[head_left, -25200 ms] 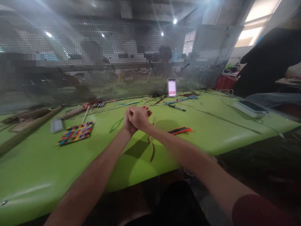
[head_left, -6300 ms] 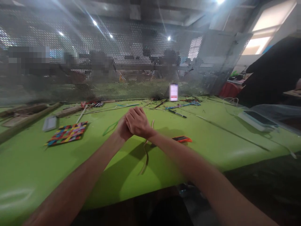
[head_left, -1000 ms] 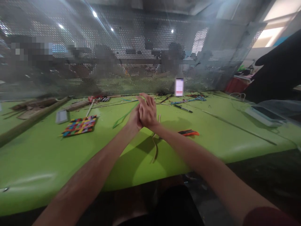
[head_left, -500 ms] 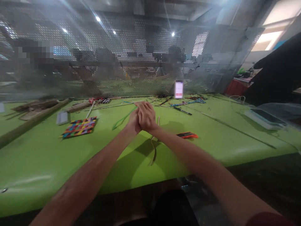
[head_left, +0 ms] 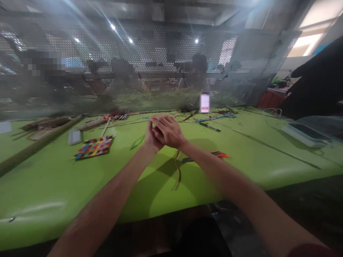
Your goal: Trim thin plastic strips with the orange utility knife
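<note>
My left hand point(head_left: 150, 138) and my right hand point(head_left: 169, 131) are clasped together above the middle of a bright green table point(head_left: 53, 178). The right hand's fingers lie over the left hand. Whether anything is inside the clasp is hidden. A thin green strip point(head_left: 136, 142) runs from the table up behind my left hand. Just under my right wrist a tan strip point(head_left: 177, 173) curves down toward the table's near edge. An orange and black tool point(head_left: 220, 154) lies close behind my right forearm.
A colourful woven mat point(head_left: 93, 146) and a small grey card point(head_left: 74, 136) lie to the left, beside a long pole point(head_left: 34, 146). A pen point(head_left: 209, 126) and a standing phone point(head_left: 204, 102) sit near the perforated metal screen point(head_left: 134, 71). A flat tray point(head_left: 305, 134) and a dark-clothed person point(head_left: 316, 82) are at right.
A second ago my hands were raised with fingers stretched upward. They have since dropped slightly and the right fingers have folded over the left hand. The green strip shows less.
</note>
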